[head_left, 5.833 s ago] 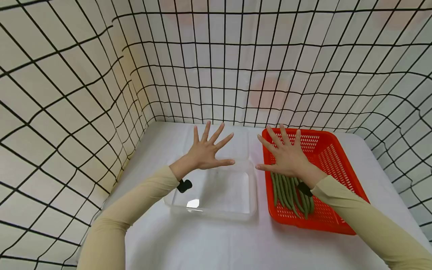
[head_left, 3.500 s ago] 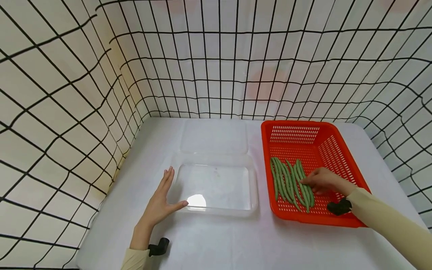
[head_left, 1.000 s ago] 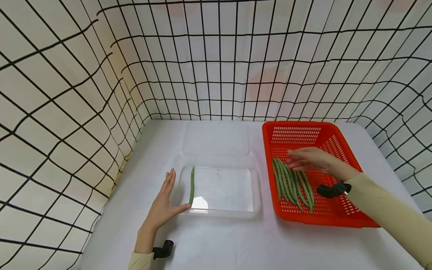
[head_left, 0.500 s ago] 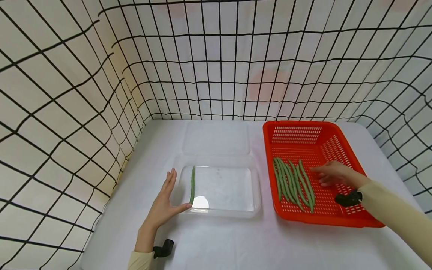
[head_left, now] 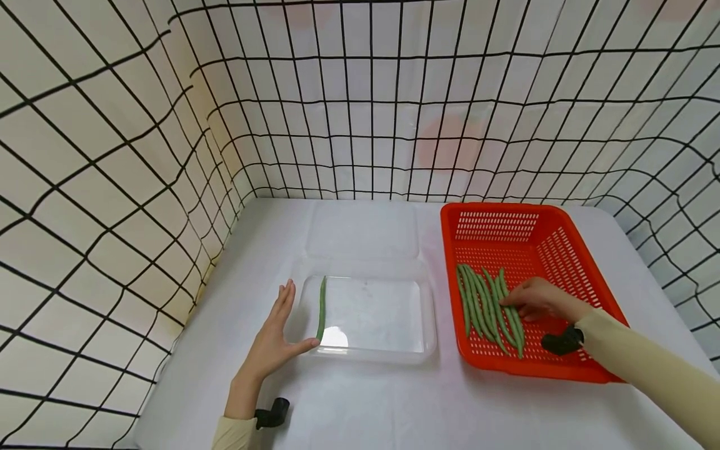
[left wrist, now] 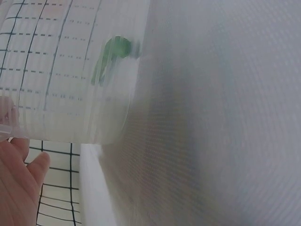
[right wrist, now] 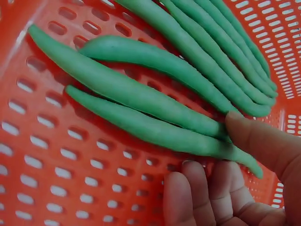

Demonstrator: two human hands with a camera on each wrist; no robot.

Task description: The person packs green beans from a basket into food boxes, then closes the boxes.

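My left hand (head_left: 269,347) lies against the left side of a clear plastic container (head_left: 419,357), thumb at its front rim and fingers straight along the side. One green bean (head_left: 322,309) rests lengthwise inside near the left wall; the left wrist view shows it blurred through the plastic. Over in a red basket (head_left: 495,367), my right hand (head_left: 542,299) is at the right edge of a row of green beans (head_left: 478,306). Seen from the right wrist, thumb and curled fingers pinch the ends of the outermost beans (right wrist: 141,125); whether one or two are gripped is unclear.
Behind the container its clear lid (head_left: 362,231) lies flat on the white tabletop (head_left: 360,406). A black wire grid (head_left: 368,135) stands along the back and sides. The basket sits right of the container, with a narrow gap between.
One bean came into the container between 3.5 and 1 second ago. The right hand was apart from the beans half a second ago and has moved left onto them. The left hand stays put.
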